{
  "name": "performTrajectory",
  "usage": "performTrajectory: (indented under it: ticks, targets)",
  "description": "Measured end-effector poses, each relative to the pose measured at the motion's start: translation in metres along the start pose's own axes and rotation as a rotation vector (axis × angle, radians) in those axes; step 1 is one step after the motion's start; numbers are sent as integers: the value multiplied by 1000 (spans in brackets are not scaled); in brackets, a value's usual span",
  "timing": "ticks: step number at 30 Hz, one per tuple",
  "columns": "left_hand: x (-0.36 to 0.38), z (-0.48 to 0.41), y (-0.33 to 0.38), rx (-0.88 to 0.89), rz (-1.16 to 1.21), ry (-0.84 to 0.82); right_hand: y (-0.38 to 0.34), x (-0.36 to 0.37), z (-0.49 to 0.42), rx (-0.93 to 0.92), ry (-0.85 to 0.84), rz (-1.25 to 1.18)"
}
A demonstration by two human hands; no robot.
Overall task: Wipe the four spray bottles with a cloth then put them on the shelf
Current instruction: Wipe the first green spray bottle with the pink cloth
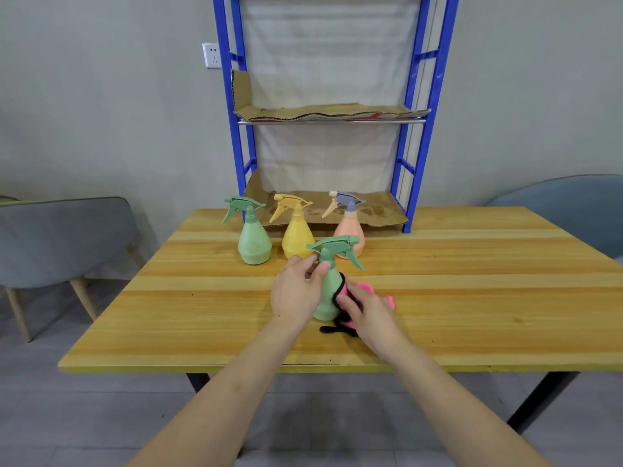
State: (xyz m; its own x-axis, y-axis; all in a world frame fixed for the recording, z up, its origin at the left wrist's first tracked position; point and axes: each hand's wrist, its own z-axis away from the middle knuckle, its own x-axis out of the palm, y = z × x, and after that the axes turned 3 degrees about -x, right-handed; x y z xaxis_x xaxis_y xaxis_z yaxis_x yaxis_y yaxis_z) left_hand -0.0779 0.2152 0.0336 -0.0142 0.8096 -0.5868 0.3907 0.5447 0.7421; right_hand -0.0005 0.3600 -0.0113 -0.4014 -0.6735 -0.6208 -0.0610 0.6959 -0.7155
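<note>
Soft even light, wide-angle edge distortion

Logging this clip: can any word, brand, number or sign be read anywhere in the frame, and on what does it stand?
None can be read.
Held green bottle, second green bottle, yellow bottle, peach bottle, pink cloth: no labels visible.
Cardboard on the middle shelf: red print at its right edge, too blurred to read.
Wall socket: no legible marking.

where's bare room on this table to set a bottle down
Bare table left of the far green bottle, and right of the peach bottle and pink cloth. Crowded mid-table: yellow bottle between those two, near green bottle in front.
</note>
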Motion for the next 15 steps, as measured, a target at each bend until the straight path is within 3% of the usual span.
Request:
performTrajectory:
  ticks: [8, 15]
  targets:
    - [3, 9, -1, 28, 70, -10, -12, 11, 11, -91, 87, -195]
    - [4, 7, -6, 33, 158, -1, -12, 4, 2, -106, 49, -32]
